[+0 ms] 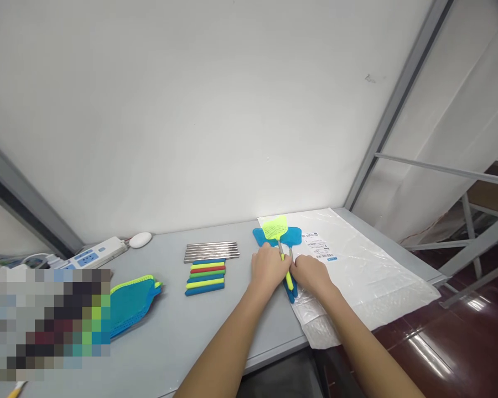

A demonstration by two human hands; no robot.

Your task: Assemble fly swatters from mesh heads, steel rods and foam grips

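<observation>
A yellow-green fly swatter [275, 228] lies over two blue fly swatters [293, 236], their heads pointing to the wall. My left hand [269, 264] is closed around the yellow-green swatter where its metal shaft meets the handle. My right hand [312, 272] is curled beside it, fingertips at the metal shaft of a blue swatter; its exact hold is partly hidden. The handle ends stick out below both hands, over the edge of a white plastic bag [357, 271]. To the left lie several metal rods [211, 251] and several coloured handles [206, 285] in rows.
Loose blue and yellow-green swatter heads [133, 303] are stacked on the grey table [166, 354] at left, beside a pixelated patch. Behind them are a power strip [91, 255] and a white oval device [140, 240]. A wall closes the back; metal frame bars [440, 168] stand right.
</observation>
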